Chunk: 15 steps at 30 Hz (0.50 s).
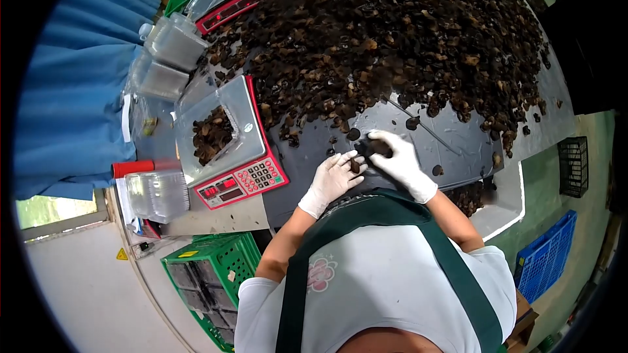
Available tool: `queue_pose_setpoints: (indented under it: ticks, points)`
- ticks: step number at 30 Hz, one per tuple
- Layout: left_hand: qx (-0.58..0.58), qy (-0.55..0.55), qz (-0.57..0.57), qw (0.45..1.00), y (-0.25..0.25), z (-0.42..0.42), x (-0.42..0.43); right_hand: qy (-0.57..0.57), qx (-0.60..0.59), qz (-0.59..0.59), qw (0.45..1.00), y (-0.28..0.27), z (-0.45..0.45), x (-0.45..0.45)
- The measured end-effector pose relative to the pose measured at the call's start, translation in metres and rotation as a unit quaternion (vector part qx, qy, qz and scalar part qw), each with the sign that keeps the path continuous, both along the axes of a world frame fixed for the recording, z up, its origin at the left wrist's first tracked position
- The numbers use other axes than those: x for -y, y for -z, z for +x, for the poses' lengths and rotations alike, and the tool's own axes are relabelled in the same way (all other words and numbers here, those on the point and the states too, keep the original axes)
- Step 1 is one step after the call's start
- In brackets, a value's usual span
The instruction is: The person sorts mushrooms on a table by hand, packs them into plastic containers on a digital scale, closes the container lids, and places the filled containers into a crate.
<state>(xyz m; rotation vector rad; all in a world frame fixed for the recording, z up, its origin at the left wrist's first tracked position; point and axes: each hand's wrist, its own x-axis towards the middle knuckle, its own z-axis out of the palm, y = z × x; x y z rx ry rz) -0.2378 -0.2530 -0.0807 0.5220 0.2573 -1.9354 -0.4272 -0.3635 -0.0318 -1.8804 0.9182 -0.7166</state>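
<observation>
My left hand (329, 182), in a white glove, is turned palm up near the table's front edge, fingers slightly bent. A small brown piece of dried wood ear mushroom (355, 166) rests at its fingertips. Close beside it, my right hand (404, 162), also gloved, curls over a dark clump of wood ear mushrooms (378, 149). The two hands nearly meet at the fingertips. Behind them spreads a large heap of wood ear mushrooms (405, 39) on the grey table surface (314, 147). Loose pieces lie around the hands.
At left, a red-edged scale (239, 183) bears a clear plastic box (230, 114) with mushrooms. A second scale (232, 13) stands behind. Stacked clear containers (157, 196) are by the left edge. A green crate (242, 258) with black packs and a white bin (513, 206) sit below table level.
</observation>
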Motion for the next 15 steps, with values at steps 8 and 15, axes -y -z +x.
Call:
queue_pose_setpoints:
  ticks: [8,15]
  points:
    - [0.066,-0.101,0.163,0.979,-0.004,0.001,-0.008,-0.101,-0.045,-0.099,0.989,-0.016,0.032,-0.016]
    - [0.039,-0.098,0.132,0.986,-0.006,0.009,-0.015,-0.036,-0.272,-0.165,0.947,0.051,0.029,-0.002]
